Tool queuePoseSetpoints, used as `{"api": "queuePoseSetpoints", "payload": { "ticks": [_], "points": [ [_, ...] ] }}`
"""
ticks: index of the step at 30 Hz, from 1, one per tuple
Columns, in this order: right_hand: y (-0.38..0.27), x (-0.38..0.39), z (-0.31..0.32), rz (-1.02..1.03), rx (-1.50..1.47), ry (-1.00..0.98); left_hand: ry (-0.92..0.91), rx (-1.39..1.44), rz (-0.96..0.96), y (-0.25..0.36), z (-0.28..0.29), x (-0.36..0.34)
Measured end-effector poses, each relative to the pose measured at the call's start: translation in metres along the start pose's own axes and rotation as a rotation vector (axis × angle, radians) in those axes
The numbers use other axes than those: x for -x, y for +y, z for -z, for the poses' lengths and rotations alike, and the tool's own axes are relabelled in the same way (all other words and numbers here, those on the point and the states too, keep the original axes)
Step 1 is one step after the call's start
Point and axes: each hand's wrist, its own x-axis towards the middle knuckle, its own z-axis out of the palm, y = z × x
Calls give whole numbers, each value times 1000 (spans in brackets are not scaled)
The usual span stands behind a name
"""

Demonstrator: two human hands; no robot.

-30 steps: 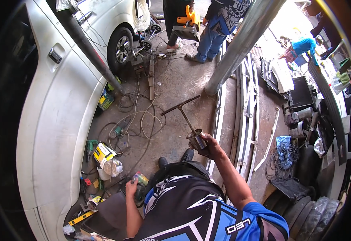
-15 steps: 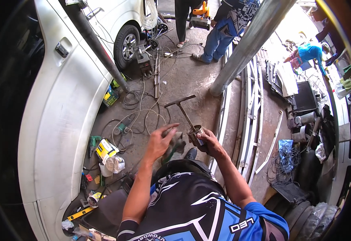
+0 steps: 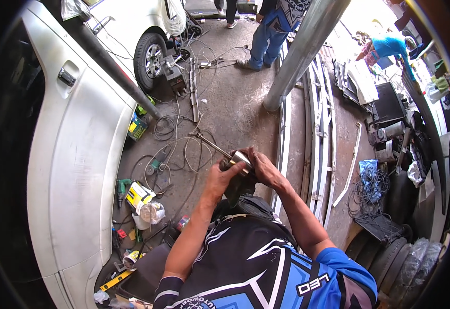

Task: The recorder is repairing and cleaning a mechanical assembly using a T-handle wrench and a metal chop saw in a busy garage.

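Note:
Both hands are together in front of my body around a shiny metal cylinder (image 3: 242, 159). A metal rod (image 3: 215, 147) with a short crossbar at its far end sticks out of it, tilted toward the upper left. My left hand (image 3: 219, 179) is closed on the cylinder from the left, thumb along its side. From the right, my right hand (image 3: 266, 171) wraps its other end, fingers bent over it. A dark greenish cloth (image 3: 232, 193) hangs under the left hand. The cylinder's underside is hidden.
A white van (image 3: 80, 154) stands along the left. A metal post (image 3: 302, 56) rises ahead, with long metal rails (image 3: 315, 134) to its right. Cables and a green power tool (image 3: 157, 166) lie on the floor. Another person in jeans (image 3: 267, 46) stands ahead.
The rod and cylinder have tipped from steep to leaning far left. My left hand has come from beside the cylinder onto it. The person ahead has shifted, and the orange tool has left view.

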Motion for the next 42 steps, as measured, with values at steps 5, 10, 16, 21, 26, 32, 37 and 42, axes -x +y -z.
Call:
{"api": "queuePoseSetpoints", "payload": {
  "ticks": [5,10,16,21,26,32,37,42],
  "points": [
    [-4,-2,-9,61,90,34,111,337,57,6,-3,5],
    [-26,8,-22,223,-6,73,169,293,14,39,2,14],
    [-31,19,-14,89,-134,-3,337,255,-160,58,28,18],
    [-29,18,-10,-39,-359,-175,442,240,-255,49,38,20],
    [-21,18,1,-81,-488,-267,482,285,-273,42,47,23],
    [-10,23,4,-120,-566,-299,518,343,-293,46,47,26],
    [0,24,3,-129,-587,-302,517,363,-303,44,50,26],
    [-5,26,1,-127,-558,-291,534,333,-298,42,52,26]
  ]
}}
